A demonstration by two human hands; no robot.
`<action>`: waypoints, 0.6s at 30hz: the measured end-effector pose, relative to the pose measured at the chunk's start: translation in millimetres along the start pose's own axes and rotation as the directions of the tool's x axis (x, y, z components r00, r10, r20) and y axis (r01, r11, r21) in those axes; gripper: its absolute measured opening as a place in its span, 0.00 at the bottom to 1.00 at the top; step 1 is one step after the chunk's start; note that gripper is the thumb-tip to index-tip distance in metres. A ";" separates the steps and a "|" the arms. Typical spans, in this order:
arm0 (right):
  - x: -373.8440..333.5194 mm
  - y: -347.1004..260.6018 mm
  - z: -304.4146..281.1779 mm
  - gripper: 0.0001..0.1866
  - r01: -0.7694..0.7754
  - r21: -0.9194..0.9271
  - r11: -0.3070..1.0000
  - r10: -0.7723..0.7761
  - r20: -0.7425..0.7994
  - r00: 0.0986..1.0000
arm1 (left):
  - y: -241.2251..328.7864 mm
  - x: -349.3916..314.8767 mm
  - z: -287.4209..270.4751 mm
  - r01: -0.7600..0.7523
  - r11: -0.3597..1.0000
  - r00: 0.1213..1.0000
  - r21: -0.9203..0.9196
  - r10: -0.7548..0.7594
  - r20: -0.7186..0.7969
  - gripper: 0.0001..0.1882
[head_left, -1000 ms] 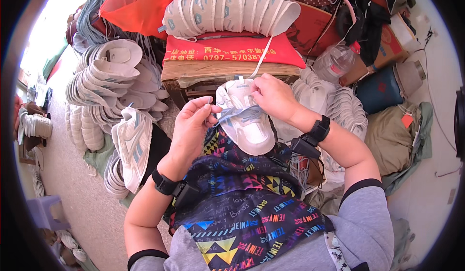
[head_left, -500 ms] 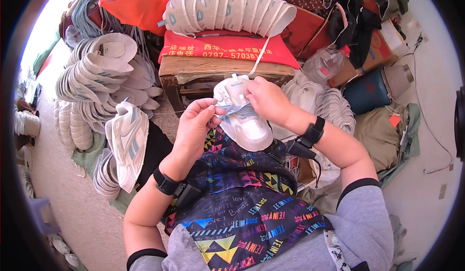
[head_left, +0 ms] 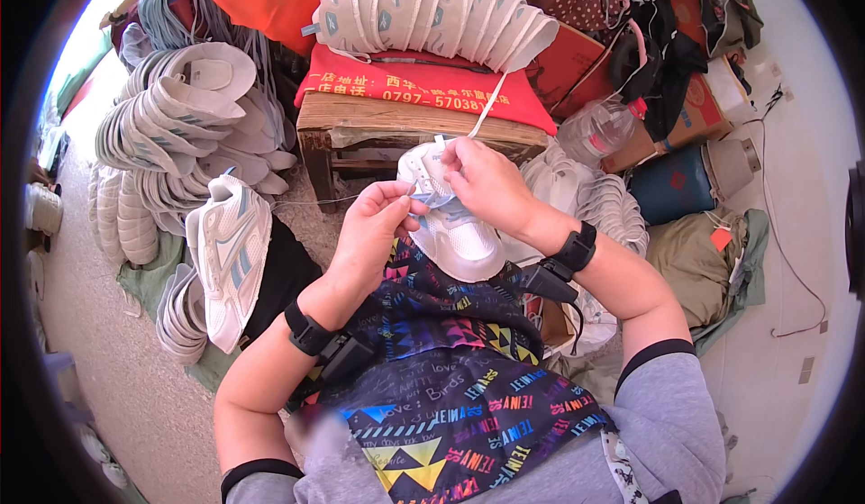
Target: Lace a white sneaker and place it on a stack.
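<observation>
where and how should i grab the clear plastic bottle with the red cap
Probably by the neck end, just below the red cap, with the right hand coming from above: the clear plastic bottle leans with its cap toward the picture's right, its upper side is uncovered, and it narrows there.

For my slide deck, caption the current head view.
Left hand and right hand at a white shoe with pale-blue lace, nested shoe uppers behind.

Shoe upper (head_left: 461,241): white, mesh behind a smooth toe; outer face up, toe toward the person, tongue end away, toe end over the lap (head_left: 450,310). Lace (head_left: 448,205): pale blue, lying across the tongue area; ends partly hidden.
</observation>
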State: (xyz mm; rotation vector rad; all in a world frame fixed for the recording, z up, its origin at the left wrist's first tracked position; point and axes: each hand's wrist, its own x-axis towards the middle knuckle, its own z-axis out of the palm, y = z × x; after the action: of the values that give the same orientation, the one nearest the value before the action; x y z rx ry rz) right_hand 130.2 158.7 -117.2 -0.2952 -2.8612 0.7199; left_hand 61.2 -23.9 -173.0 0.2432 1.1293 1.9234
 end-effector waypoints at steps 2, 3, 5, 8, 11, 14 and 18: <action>-0.6 -1.5 -8.5 0.11 0.037 -0.075 0.997 -0.037 0.005 0.999 | 3.0 -1.3 -1.1 -0.014 0.999 0.999 0.043 0.016 -0.038 0.09; -1.0 0.0 -12.6 0.12 0.070 -0.147 0.987 -0.069 0.009 0.998 | 3.6 -1.2 -3.1 -0.017 0.999 0.999 0.040 0.018 -0.042 0.09; -3.3 11.1 -17.9 0.12 0.037 -0.172 0.984 -0.021 0.098 0.995 | 4.6 -2.5 -6.6 -0.005 0.999 0.998 0.050 0.009 -0.065 0.08; -0.5 24.4 -10.9 0.11 -0.023 -0.141 0.990 0.042 0.130 0.991 | 0.6 -1.4 -9.1 -0.006 0.999 0.998 0.038 0.008 -0.058 0.08; 1.9 22.6 -1.8 0.11 -0.049 0.021 0.999 0.047 0.084 0.995 | -6.2 -0.9 -7.7 0.016 1.000 0.999 0.024 -0.015 -0.031 0.08; 4.0 15.7 -5.2 0.12 -0.053 0.089 0.995 0.045 0.097 0.994 | -7.0 0.0 -2.9 0.027 0.999 0.999 0.041 -0.025 -0.044 0.08; 6.2 5.8 -12.2 0.15 0.250 -0.081 0.965 -0.246 0.057 0.968 | -6.5 0.8 0.0 -0.041 0.996 0.996 0.075 0.046 -0.073 0.08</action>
State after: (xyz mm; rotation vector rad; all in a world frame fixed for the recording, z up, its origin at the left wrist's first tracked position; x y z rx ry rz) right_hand 127.7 170.6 -108.7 0.0703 -2.9056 0.5608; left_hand 64.5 -21.9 -178.2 0.2392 1.2549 1.9453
